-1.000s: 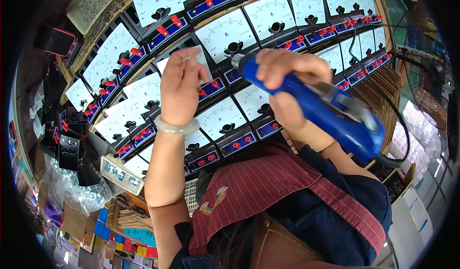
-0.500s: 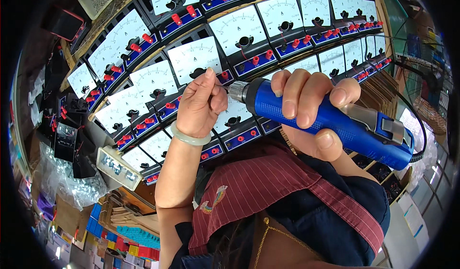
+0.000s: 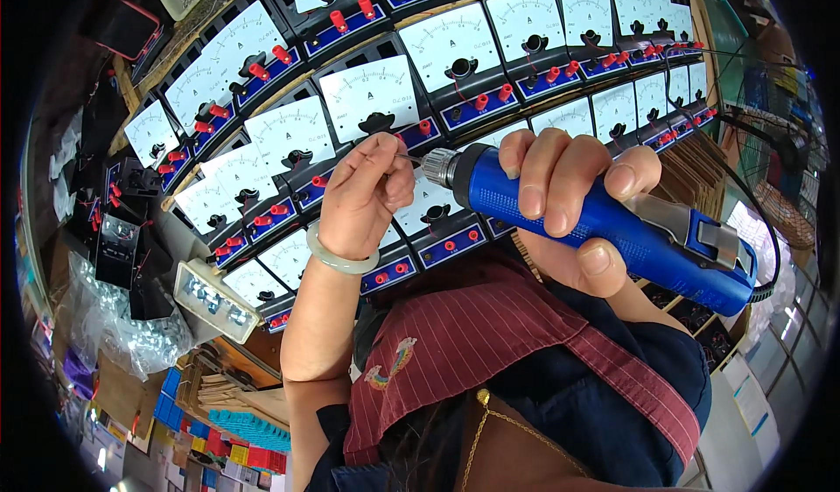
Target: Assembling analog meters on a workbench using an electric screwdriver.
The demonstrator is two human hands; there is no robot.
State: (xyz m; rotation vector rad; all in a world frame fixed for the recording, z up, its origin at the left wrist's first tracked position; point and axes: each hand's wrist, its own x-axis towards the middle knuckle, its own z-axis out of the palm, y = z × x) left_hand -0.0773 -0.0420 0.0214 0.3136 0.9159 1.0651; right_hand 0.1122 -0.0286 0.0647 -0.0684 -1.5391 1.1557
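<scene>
My right hand (image 3: 569, 203) grips a blue electric screwdriver (image 3: 630, 229) with a grey trigger and a black cord, held almost level, its silver chuck pointing left. My left hand (image 3: 367, 199), with a pale green bangle on the wrist, pinches the thin bit at the screwdriver's tip (image 3: 409, 158); whether a screw sits between the fingers cannot be told. Both hands hover over rows of white-faced analog panel meters (image 3: 367, 98) with blue bases and red terminals.
Black meter housings (image 3: 118, 247) and clear plastic bags (image 3: 114, 326) lie at the left. A small white LED lamp (image 3: 214, 299) stands below the meters. Stacks of blue and coloured boxes (image 3: 236, 422) sit lower left. Brown cardboard pieces (image 3: 700, 168) are stacked at the right.
Both hands came down and toward each other. The left hand, open and raised a second ago, now pinches the screwdriver's tip. The screwdriver has swung from slanted to nearly level.
</scene>
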